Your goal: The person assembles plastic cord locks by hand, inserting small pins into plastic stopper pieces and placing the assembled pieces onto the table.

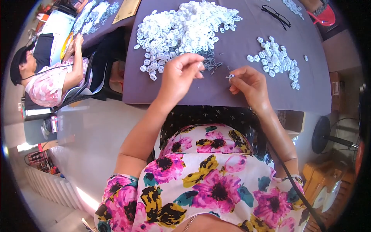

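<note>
My right hand (251,86) pinches a small white oval two-hole plastic piece (231,76) between thumb and fingertips, near the table's front edge. A thin metal screw-like pin seems to stick out of its left side. To its left, my left hand (181,75) hovers with thumb and fingers pressed together; whatever they hold is too small to make out. Just beyond that hand lies a heap of small grey screw-like pins (211,62). Behind them spreads a large pile of white oval pieces (181,29). A smaller group of like pieces (276,58) lies to the right.
The purple-grey tablecloth (228,94) covers the table. Black-framed glasses (276,16) lie at the far right, with more small pieces (293,7) beyond. A co-worker (50,81) sits at another table on the left. A black fan (321,134) stands at the right.
</note>
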`<state>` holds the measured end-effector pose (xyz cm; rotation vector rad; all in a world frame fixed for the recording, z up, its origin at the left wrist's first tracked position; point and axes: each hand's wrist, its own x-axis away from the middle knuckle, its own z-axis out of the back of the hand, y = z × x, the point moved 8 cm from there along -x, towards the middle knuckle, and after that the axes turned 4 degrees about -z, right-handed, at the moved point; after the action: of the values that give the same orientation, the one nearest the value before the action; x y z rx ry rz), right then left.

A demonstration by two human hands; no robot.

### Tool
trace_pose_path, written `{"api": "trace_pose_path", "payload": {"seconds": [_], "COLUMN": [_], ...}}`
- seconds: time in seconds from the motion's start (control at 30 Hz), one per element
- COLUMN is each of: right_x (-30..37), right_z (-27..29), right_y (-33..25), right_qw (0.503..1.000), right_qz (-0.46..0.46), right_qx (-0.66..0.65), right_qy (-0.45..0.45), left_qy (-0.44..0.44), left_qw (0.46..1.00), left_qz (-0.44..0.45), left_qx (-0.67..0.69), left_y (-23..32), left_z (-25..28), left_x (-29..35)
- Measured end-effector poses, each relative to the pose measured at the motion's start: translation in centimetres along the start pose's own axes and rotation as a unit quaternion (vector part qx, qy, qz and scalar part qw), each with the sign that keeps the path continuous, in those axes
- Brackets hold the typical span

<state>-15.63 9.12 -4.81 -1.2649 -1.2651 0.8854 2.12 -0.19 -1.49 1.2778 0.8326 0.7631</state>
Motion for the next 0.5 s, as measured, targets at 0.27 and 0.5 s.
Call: {"api": "trace_pose_path", "payload": {"seconds": [0.27,0.5], "right_x": [0.0,0.2], "right_z": [1.0,0.6], "right_y": [0.5,0.5], "right_qw": [0.998,0.999], "right_qz": [0.018,0.025], "right_qx": [-0.028,-0.015], "right_qy": [0.045,0.019], "left_qy": [-0.108,-0.133], "left_qw": [0.830,0.825], "left_qz": [-0.184,-0.139], "left_qx": [-0.516,-0.531], "left_y": [2.4,1.1], "left_z": [-3.4,-2.8], "left_x": [-6.2,-7.3]}}
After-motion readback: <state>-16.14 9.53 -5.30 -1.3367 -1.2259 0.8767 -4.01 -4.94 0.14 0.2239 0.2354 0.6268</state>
